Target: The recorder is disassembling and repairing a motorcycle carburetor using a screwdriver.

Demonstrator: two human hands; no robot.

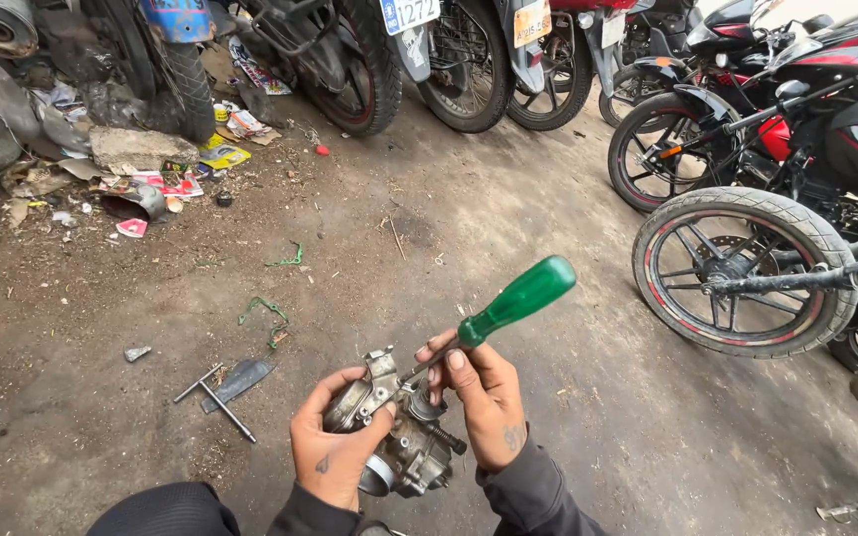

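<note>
One grimy grey metal carburettor (399,437), green-handled screwdriver (508,308) against it

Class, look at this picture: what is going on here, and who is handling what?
A person holds a metal carburettor over dirt ground. The left hand grips its body, while the right hand steadies a green-handled screwdriver whose tip is set into the top of the part. A T-shaped tool lies on the ground to the left. Parked motorcycles stand around, and litter lies at the upper left.
</note>
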